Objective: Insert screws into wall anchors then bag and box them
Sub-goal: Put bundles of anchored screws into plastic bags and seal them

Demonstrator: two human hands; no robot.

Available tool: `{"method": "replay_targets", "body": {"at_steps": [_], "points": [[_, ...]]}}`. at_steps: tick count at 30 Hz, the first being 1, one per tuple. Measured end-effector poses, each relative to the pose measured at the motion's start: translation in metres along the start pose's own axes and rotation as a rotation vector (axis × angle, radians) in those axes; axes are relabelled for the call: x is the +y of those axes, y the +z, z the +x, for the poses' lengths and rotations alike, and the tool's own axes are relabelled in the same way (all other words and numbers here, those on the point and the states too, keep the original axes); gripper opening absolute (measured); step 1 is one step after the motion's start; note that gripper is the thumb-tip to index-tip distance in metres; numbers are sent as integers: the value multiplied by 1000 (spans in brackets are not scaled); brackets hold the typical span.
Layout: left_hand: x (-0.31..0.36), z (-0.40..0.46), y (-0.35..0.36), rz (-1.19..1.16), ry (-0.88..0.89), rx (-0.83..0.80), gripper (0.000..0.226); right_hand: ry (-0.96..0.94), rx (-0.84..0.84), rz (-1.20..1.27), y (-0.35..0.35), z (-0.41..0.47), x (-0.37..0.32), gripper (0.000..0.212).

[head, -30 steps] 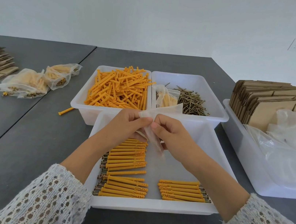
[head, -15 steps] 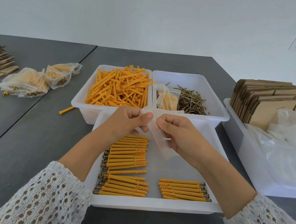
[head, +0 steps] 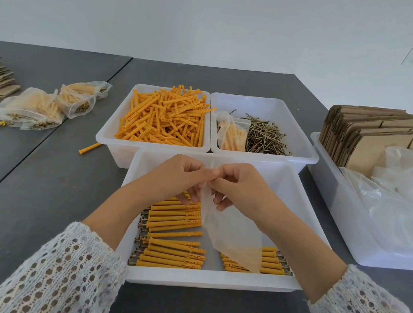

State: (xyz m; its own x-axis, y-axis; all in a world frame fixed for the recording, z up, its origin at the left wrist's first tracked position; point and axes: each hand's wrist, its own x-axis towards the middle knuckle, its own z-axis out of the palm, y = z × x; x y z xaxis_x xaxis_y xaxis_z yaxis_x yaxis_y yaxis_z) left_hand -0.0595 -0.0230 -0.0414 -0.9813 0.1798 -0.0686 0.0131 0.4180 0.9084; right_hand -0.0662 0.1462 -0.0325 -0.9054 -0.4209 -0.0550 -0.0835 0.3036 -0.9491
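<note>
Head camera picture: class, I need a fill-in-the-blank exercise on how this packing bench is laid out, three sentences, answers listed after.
1. Both hands, left hand and right hand, pinch the top of an empty clear ____.
2. The loose orange anchors fill the bin to the ____ of the screws.
3. The flattened cardboard boxes stand in the bin on the ____ side of the table.

Missing words: bag; left; right
</note>
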Motion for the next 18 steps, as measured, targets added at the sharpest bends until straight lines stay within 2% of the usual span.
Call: {"method": "replay_targets", "body": {"at_steps": [3,5,8,13,18], "points": [[2,-1,-2,-39,-36,-16,33,-12,36,-72,1,1,1,14],[2,-1,-2,-24,-23,-11,26,-15,90,-94,0,2,2,14],[5,-1,-1,-11,-19,8,28,-24,159,-93,-4,3,4,12],[9,-3,5,-27,-95,-43,51,-64,104,-138,0,4,5,16],[9,-4,1,-34,-85,-28,35,-68,119,-122,-2,5,5,17]]}}
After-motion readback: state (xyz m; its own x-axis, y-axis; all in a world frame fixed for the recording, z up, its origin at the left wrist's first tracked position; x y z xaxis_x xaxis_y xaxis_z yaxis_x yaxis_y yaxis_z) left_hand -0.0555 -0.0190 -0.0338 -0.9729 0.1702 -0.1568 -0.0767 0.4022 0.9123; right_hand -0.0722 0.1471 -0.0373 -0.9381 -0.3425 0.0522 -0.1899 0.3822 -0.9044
